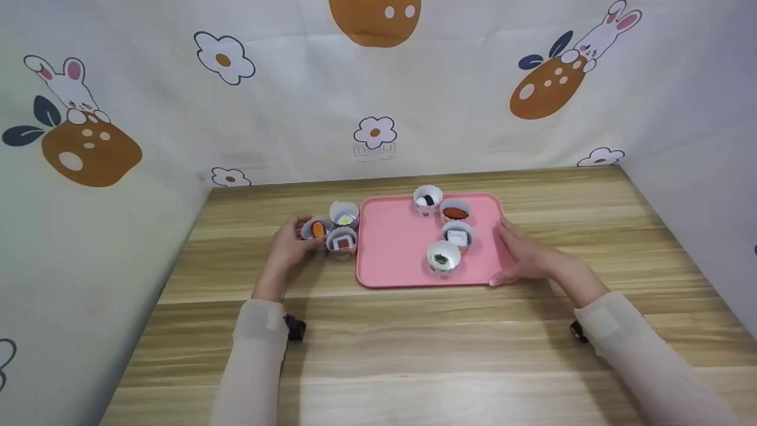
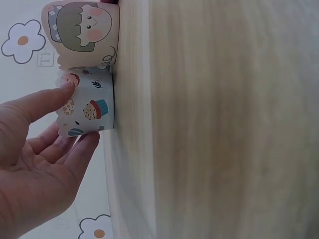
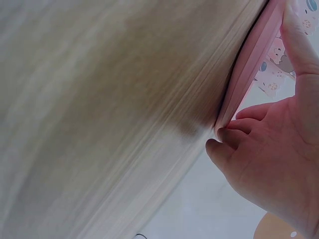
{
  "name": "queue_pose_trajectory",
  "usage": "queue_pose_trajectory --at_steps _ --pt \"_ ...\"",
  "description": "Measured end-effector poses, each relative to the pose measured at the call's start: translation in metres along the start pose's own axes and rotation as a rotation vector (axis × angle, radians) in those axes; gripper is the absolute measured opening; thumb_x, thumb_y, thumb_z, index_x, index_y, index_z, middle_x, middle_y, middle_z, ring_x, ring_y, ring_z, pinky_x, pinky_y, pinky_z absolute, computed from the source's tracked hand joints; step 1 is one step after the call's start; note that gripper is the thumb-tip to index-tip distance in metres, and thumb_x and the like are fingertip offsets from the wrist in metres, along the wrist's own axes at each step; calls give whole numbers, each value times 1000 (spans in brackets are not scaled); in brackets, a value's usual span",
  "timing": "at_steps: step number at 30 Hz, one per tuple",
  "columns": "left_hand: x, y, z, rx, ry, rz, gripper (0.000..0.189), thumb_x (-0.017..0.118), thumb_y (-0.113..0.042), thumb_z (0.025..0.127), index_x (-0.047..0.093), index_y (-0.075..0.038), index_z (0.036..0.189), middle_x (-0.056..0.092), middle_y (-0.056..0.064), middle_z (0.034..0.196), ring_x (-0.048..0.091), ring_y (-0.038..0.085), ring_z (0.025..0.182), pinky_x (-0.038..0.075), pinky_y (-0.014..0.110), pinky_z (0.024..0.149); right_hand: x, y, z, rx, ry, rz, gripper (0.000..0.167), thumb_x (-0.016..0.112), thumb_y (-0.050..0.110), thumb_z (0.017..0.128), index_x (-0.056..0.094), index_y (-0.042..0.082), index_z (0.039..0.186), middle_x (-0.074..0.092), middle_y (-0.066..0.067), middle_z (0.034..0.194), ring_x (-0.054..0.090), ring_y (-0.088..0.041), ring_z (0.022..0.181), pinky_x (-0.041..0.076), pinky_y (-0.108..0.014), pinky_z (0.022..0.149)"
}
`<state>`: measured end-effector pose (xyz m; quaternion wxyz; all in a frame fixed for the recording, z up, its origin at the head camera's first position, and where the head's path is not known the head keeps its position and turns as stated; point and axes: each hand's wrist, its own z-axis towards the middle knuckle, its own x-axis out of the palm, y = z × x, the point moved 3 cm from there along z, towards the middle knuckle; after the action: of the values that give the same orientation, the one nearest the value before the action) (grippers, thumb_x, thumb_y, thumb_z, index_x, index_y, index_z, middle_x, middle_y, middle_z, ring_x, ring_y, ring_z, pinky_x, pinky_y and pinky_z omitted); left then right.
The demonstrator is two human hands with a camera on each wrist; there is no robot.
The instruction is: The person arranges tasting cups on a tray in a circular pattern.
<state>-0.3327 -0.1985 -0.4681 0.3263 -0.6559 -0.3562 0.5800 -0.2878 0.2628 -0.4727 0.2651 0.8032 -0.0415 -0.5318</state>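
Note:
My left hand (image 1: 290, 244) holds a paper baking cup (image 1: 306, 232) with an orange-topped sushi piece inside, thumb on one side and fingers on the other. In the left wrist view this cup (image 2: 92, 107) has a cupcake print and stands on the table. Touching it are a cup with a yellow-centred piece (image 1: 344, 208) and a cup with a dark red-centred piece (image 1: 342, 251), left of the pink tray (image 1: 390, 248). My right hand (image 1: 526, 254) grips the tray's right side, the thumb at the near corner and the fingers along the edge.
On the tray's right half stand several paper cups: one with black-and-white sushi (image 1: 428, 207), one with a red-orange piece (image 1: 455, 220), one with a white piece (image 1: 458, 245), and one with green bits (image 1: 443, 267). Printed cloth (image 1: 295, 118) backs the wooden table (image 1: 414, 355).

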Motion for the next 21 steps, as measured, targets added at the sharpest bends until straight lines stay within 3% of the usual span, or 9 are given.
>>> queue_pose_trajectory --at_steps 12,21 --pt "-5 -1 -4 -26 -26 -60 61 68 -7 92 40 4 146 45 27 149 44 37 139 36 44 119 -1 1 -1 -1 2 -25 132 79 60 74 0 -7 156 -9 -28 164 0 -48 152 11 -59 124" --pt "-9 -4 -10 -50 -23 -156 62 65 -3 93 38 2 148 42 22 152 40 34 142 34 43 121 0 1 0 10 13 -2 132 79 60 75 -2 -6 157 -11 -27 164 -4 -46 152 9 -59 124"
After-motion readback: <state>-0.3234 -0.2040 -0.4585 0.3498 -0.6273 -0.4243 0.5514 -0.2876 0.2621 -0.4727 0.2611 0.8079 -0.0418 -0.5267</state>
